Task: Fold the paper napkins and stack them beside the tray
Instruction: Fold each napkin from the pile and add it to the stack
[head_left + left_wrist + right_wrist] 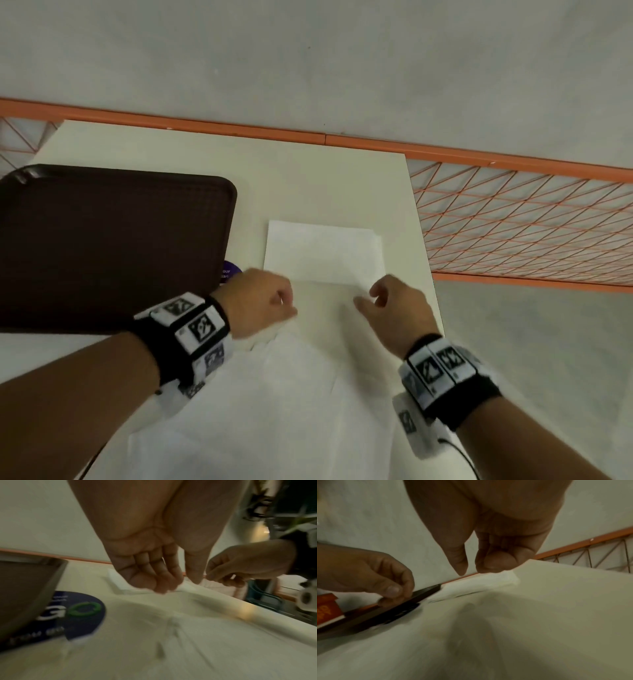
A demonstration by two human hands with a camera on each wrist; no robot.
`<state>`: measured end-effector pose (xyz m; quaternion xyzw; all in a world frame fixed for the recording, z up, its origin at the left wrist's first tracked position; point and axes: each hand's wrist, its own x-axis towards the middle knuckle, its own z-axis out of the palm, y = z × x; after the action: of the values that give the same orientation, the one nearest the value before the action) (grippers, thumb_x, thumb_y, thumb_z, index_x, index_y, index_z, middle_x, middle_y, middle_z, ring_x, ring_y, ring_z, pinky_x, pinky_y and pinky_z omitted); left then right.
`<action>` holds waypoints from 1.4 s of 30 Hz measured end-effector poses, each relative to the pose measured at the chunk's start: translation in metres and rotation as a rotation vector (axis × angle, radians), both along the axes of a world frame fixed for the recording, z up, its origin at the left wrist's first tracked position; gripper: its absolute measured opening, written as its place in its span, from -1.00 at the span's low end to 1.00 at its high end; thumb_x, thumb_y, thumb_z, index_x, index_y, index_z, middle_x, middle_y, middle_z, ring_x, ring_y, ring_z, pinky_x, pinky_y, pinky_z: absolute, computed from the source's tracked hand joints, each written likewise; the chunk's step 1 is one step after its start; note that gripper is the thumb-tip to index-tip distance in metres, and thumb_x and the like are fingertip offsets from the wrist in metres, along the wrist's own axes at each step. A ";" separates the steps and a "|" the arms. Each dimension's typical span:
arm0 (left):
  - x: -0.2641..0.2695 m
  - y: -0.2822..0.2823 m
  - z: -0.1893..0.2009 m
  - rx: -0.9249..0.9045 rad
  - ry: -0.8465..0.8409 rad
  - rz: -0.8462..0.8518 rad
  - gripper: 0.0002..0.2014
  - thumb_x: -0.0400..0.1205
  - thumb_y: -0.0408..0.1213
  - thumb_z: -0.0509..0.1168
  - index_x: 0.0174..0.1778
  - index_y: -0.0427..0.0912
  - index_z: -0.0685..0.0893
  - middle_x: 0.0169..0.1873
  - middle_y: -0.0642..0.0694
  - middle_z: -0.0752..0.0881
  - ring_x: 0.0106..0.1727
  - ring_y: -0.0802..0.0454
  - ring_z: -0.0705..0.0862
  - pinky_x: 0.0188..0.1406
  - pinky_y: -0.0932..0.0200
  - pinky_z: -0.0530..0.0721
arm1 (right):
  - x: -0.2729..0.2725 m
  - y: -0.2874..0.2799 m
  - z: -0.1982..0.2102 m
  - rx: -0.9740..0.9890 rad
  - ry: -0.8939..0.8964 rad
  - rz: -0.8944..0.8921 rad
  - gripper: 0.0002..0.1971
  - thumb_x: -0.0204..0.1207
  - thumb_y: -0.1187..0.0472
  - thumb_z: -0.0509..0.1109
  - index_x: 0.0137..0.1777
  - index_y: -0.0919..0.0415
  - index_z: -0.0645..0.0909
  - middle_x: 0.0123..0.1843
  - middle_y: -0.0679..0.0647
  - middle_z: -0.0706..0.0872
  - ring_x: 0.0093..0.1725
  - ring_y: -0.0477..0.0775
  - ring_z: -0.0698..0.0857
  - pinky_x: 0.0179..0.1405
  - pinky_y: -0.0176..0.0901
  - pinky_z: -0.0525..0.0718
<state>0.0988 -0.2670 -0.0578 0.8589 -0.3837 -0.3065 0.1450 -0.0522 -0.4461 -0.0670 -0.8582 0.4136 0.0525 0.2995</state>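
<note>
A large unfolded white napkin (274, 394) lies spread over the near part of the cream table (308, 178), blurred in both wrist views. My left hand (274, 301) pinches its far left edge between thumb and curled fingers (164, 582). My right hand (373, 298) pinches the far right edge, thumb pointing left. The napkin (505, 635) rises in a ridge toward the right hand (471, 568). Just beyond both hands a flat stack of folded napkins (322, 251) rests on the table, to the right of the dark brown tray (102, 240).
A round dark-blue sticker (82, 614) on the table shows from under the tray's near right corner. The table's right edge (424, 240) runs close to the folded stack. An orange wire-mesh frame (531, 222) stands beyond that edge, with grey floor behind.
</note>
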 end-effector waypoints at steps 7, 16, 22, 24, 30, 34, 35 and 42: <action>-0.082 0.030 -0.012 0.197 -0.022 -0.439 -0.42 0.58 0.16 0.30 0.49 0.00 0.44 0.34 0.05 0.49 0.37 0.01 0.46 0.37 0.05 0.46 | -0.088 0.083 -0.005 0.130 0.068 0.082 -0.82 0.56 -0.03 0.36 0.12 -0.07 0.59 -0.16 -0.20 0.66 -0.13 -0.13 0.68 -0.05 -0.24 0.69; -0.098 0.021 -0.014 0.291 -0.151 -0.429 -0.42 0.48 0.13 0.43 0.33 -0.05 0.47 0.26 -0.03 0.58 0.27 -0.09 0.53 0.29 0.01 0.41 | -0.121 0.127 -0.019 0.121 0.099 0.158 -0.53 0.50 -0.22 0.35 0.31 -0.02 0.46 0.08 -0.13 0.54 0.02 -0.08 0.58 0.07 -0.27 0.57; -0.082 0.028 0.004 0.273 -0.027 -0.299 -0.73 0.56 -0.05 0.38 0.11 -0.06 0.67 0.12 -0.04 0.69 0.08 -0.04 0.64 0.09 0.14 0.58 | -0.124 0.131 -0.025 0.112 0.083 0.127 -0.44 0.49 -0.38 0.24 0.30 0.01 0.46 0.10 -0.10 0.53 0.08 -0.05 0.57 0.10 -0.20 0.56; -0.077 0.033 0.013 0.238 -0.011 -0.301 -0.79 0.58 -0.08 0.37 0.05 -0.09 0.69 -0.04 -0.02 0.70 -0.06 -0.01 0.63 0.03 0.13 0.62 | -0.126 0.132 -0.024 0.119 0.069 0.123 -0.45 0.49 -0.39 0.23 0.26 0.01 0.48 0.08 -0.10 0.53 0.05 -0.05 0.56 0.03 -0.23 0.52; -0.069 0.050 0.058 -0.052 0.059 -0.269 -0.89 0.62 -0.09 0.36 -0.15 0.00 0.61 -0.46 0.19 0.56 -0.41 0.28 0.51 -0.32 0.33 0.46 | -0.135 0.133 -0.017 0.362 -0.169 0.044 -0.75 0.50 -0.17 0.42 0.05 -0.06 0.62 -0.07 -0.20 0.75 -0.14 -0.23 0.69 -0.18 -0.41 0.61; -0.060 0.062 0.073 -0.245 0.185 -0.077 -0.89 0.61 -0.13 0.39 -0.18 -0.04 0.63 -0.59 0.19 0.61 -0.54 0.31 0.49 -0.41 0.37 0.45 | -0.139 0.133 -0.008 0.608 -0.339 -0.064 -0.90 0.55 0.11 0.47 -0.03 0.09 0.76 -0.08 -0.03 0.86 -0.05 -0.04 0.81 0.08 0.06 0.77; -0.058 0.066 0.073 -0.288 0.226 -0.020 -0.89 0.60 -0.14 0.40 -0.16 -0.07 0.65 -0.56 0.16 0.64 -0.51 0.26 0.51 -0.37 0.32 0.49 | -0.139 0.133 -0.005 0.642 -0.367 -0.104 -0.91 0.54 0.16 0.48 -0.06 0.14 0.77 -0.11 0.05 0.86 -0.07 0.04 0.82 0.07 0.14 0.77; -0.053 0.087 0.062 -0.341 0.317 0.066 -0.92 0.58 -0.14 0.42 -0.13 -0.02 0.67 -0.44 -0.06 0.72 -0.35 0.06 0.59 -0.18 -0.02 0.64 | -0.135 0.131 0.023 0.768 -0.482 -0.079 -0.69 0.39 0.08 0.54 0.06 0.24 0.74 -0.06 0.17 0.85 -0.06 0.20 0.82 -0.07 0.05 0.79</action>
<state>0.0460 -0.1798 0.0044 0.7750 -0.3743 -0.3634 0.3566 -0.1867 -0.3155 -0.0436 -0.6562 0.3151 -0.0110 0.6855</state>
